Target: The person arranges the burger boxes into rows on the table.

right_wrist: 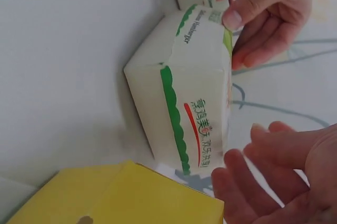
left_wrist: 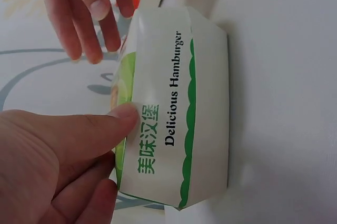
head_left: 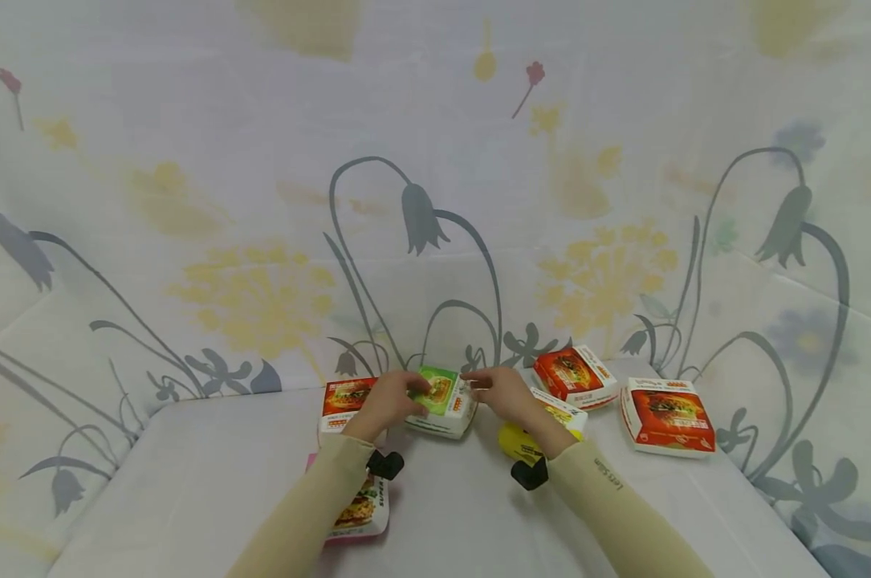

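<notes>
A white hamburger box [head_left: 444, 392] with a green lid panel sits near the back of the white table, between the two hands. My left hand [head_left: 390, 401] pinches its left end. In the left wrist view, the thumb [left_wrist: 113, 124] lies on the lettered side wall of the box [left_wrist: 168, 98], and the other fingers are partly hidden behind the lid edge. My right hand [head_left: 506, 392] is at the opposite end, its fingers spread and slightly bent. The right wrist view shows a gap between the fingers [right_wrist: 237, 182] and that wall, and nothing in that hand.
A red-topped box [head_left: 337, 399] and a pink-edged box [head_left: 363, 510] lie left, partly behind the left arm. A yellow box [head_left: 516, 443] is under the right forearm. Two red boxes [head_left: 578, 374] [head_left: 669, 417] lie farther right. A flowered cloth [head_left: 435, 281] rises behind.
</notes>
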Available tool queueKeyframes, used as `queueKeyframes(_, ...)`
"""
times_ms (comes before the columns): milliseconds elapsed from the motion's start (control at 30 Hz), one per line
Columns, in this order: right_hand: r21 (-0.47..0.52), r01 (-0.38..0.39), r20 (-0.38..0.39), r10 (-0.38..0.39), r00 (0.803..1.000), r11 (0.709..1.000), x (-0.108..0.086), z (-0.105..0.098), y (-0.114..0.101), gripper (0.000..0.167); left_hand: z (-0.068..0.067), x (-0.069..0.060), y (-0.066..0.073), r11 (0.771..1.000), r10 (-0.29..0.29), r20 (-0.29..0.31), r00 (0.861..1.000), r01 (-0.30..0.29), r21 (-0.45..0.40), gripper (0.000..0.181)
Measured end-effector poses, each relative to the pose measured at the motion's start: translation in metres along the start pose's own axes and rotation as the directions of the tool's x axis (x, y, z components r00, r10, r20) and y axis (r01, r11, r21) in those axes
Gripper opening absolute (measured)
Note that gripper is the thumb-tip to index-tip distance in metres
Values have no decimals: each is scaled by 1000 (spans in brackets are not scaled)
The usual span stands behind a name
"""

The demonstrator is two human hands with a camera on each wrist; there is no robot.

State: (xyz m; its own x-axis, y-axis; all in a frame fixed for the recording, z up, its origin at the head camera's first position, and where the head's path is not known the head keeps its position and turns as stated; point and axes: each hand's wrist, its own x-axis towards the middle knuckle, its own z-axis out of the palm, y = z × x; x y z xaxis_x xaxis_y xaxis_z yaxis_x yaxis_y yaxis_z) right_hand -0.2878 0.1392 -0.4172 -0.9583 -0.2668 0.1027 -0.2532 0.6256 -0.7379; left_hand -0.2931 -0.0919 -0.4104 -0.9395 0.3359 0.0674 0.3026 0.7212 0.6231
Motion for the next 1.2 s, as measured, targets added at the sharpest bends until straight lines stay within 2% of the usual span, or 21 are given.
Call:
queueKeyframes(167, 103, -5, 6, 4, 1000, 995, 5, -1, 4, 36, -1, 2, -4, 998, 19, 24, 1000, -18, -54, 32)
queueKeyframes(267, 95, -25, 10, 24, 1000, 995, 9, 1, 6, 37, -1, 4, -6, 996, 30, 43, 999, -26, -89, 34)
queueKeyframes(500, 76, -45, 90, 38, 995, 996, 13, 5, 7, 40, -3, 6, -8, 993, 38, 61, 997, -31, -117, 35)
queueKeyframes(733, 47, -51, 85, 47, 995, 998, 11, 5, 7, 40, -1, 2, -4, 1000, 9, -7, 1000, -9, -11, 35)
queueKeyframes(933, 12, -49, 64, 48, 997, 999, 7, 2, 5, 36, 3, 3, -5, 995, -45, -71, 996, 50, 81, 35)
queueKeyframes(1200, -47, -55, 26, 56, 998, 997, 7, 4, 3, 37, 2, 4, -2, 985, -102, -120, 987, 117, 123, 32)
